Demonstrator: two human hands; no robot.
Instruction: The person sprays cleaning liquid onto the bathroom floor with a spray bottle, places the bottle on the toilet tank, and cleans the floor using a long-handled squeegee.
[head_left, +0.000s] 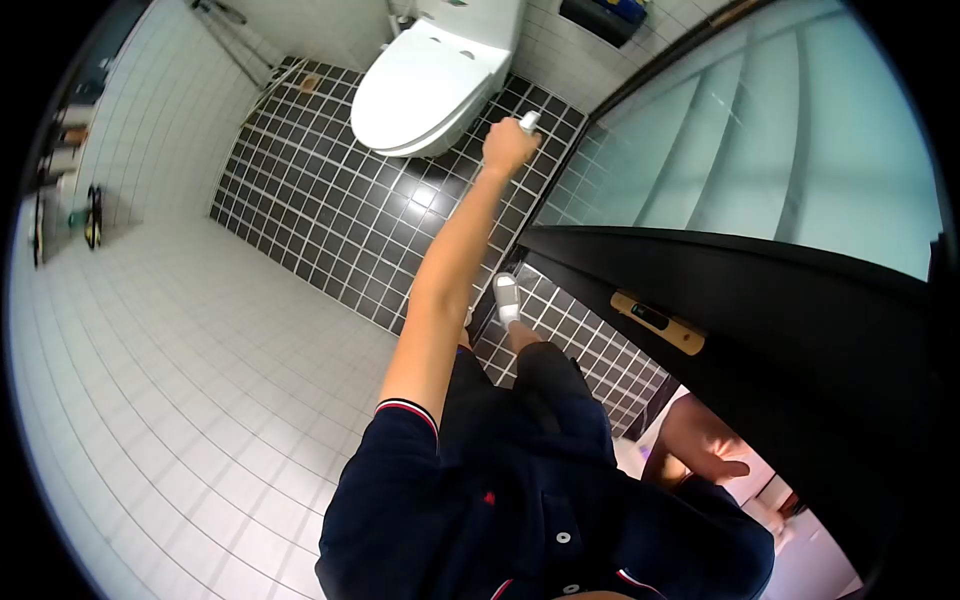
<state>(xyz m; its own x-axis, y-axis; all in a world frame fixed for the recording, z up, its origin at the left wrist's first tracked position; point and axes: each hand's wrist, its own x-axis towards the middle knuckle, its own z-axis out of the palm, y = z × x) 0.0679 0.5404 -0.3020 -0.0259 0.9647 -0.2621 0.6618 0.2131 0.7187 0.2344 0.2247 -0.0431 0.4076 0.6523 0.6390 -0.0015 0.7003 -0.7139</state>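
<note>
My left hand (pixel 509 148) is stretched forward over the dark tiled floor, to the right of the white toilet (pixel 422 88), whose lid is down. Its fingers are closed around a small white object (pixel 529 121); only one end sticks out, so its kind does not show. My right hand (pixel 715 452) is low on the right, near the edge of the black-framed door (pixel 790 300). Part of the hand shows in bright light, but how its fingers lie cannot be made out.
Frosted glass (pixel 740 140) fills the door's upper part, with a gold lock plate (pixel 657 322) on its frame. White tiled wall (pixel 230 400) runs along the left. A shower hose (pixel 240 60) hangs at the upper left. One shoe (pixel 508 298) stands near a raised threshold.
</note>
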